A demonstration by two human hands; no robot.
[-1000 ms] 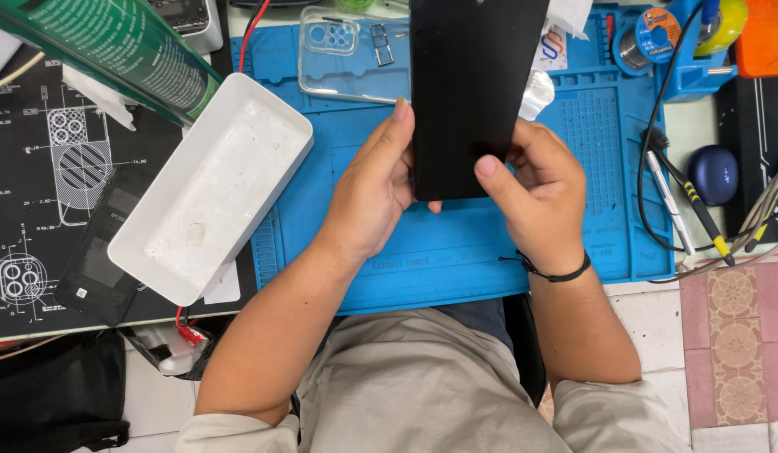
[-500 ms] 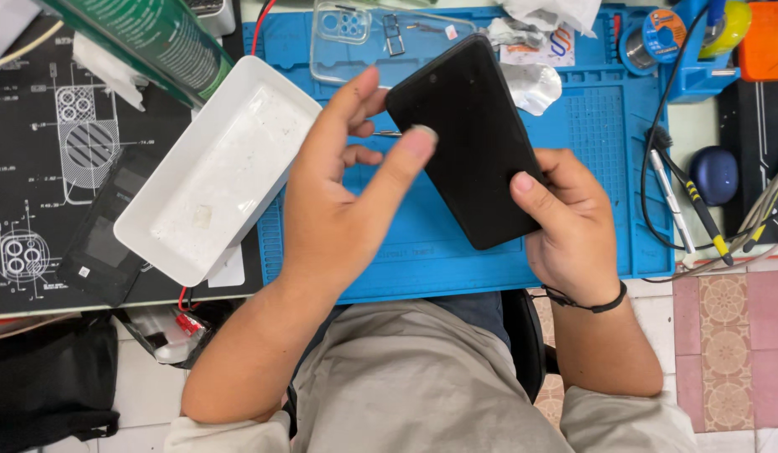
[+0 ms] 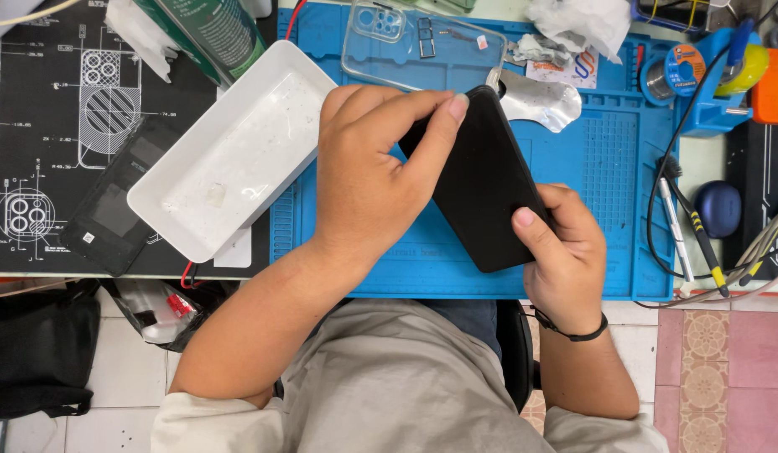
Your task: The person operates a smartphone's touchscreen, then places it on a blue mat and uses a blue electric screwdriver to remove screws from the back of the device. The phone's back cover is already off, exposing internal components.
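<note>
- Black phone (image 3: pixel 481 180) held tilted above the blue work mat (image 3: pixel 611 168), gripped at both ends.
- Left hand (image 3: pixel 368 176) closed over the upper end, fingertips (image 3: pixel 456 107) curled onto the top corner, thumb side hidden behind the palm.
- Right hand (image 3: pixel 565 252) clamped on the lower right edge, thumb pressed flat on the dark face, remaining fingers wrapped behind.
- Just left of the left-hand grip: white rectangular tray (image 3: pixel 229 159), lying slantwise.
- Beyond the upper grip: clear phone case (image 3: pixel 422 46) and a crumpled silvery foil piece (image 3: pixel 540 96).
- Well to the right of the right-hand grip: tools and cables (image 3: pixel 691 235).
</note>
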